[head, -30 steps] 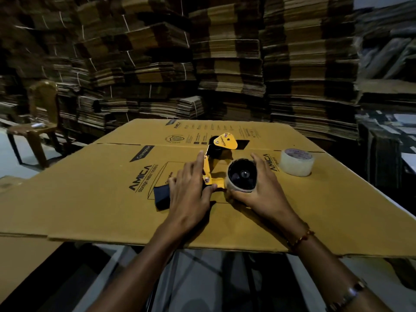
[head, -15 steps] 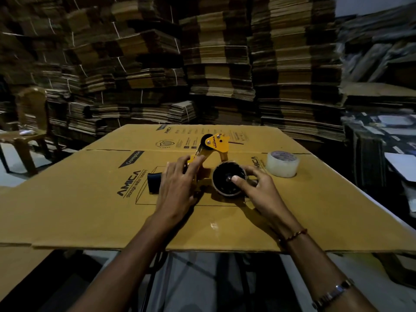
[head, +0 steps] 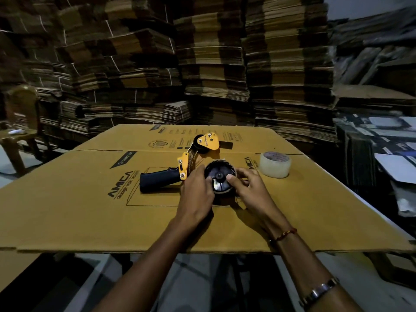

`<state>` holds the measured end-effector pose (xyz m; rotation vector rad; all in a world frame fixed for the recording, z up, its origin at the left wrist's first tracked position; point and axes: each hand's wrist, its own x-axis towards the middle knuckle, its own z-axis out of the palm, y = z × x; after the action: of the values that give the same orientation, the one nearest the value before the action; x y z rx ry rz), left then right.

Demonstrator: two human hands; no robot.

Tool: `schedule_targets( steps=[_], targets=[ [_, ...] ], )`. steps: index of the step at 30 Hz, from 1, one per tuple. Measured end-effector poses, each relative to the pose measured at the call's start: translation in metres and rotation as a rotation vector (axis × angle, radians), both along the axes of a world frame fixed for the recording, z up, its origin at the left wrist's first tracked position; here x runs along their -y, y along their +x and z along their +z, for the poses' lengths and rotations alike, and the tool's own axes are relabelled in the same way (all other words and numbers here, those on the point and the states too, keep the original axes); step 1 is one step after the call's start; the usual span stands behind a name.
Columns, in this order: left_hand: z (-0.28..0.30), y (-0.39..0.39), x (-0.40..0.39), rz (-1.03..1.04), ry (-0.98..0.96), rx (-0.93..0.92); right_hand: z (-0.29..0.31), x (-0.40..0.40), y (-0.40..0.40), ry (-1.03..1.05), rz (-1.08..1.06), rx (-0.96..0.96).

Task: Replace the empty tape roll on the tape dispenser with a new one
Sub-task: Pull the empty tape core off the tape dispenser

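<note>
Only the head cam here, so one angle. The tape dispenser (head: pixel 191 163) is lying on its side on the flattened cardboard sheet (head: pixel 90 210), dark handle pointing left and the yellow head toward the far end. Both my hands are on the black spool hub (head: pixel 219 176): left hand (head: pixel 197 194) curled round its left edge with the thumb on the face, right hand (head: pixel 249 192) pinching the right edge, fingertip pressed near the center. Narrow grips, basically squeezing the rim. I honestly can't tell if the empty core is on there or already gone. The new tape roll (head: pixel 275 164) sits untouched to the right, near but apart from my hands. So I'd say early days: loading and threading are left.
</note>
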<state>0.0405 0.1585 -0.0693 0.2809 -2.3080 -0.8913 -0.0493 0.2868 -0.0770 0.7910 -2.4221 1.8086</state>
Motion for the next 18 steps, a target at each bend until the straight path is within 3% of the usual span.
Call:
schedule_targets(
  steps=[6, 18],
  targets=[
    [0.0042, -0.0079, -0.0051, 0.121, 0.052, -0.030, -0.0025, 0.0040, -0.0085, -0.005, -0.012, 0.014],
    [-0.0002, -0.0025, -0.0036, 0.107, 0.101, -0.114, -0.0028, 0.0022, -0.0029, 0.056, -0.116, -0.148]
  ],
)
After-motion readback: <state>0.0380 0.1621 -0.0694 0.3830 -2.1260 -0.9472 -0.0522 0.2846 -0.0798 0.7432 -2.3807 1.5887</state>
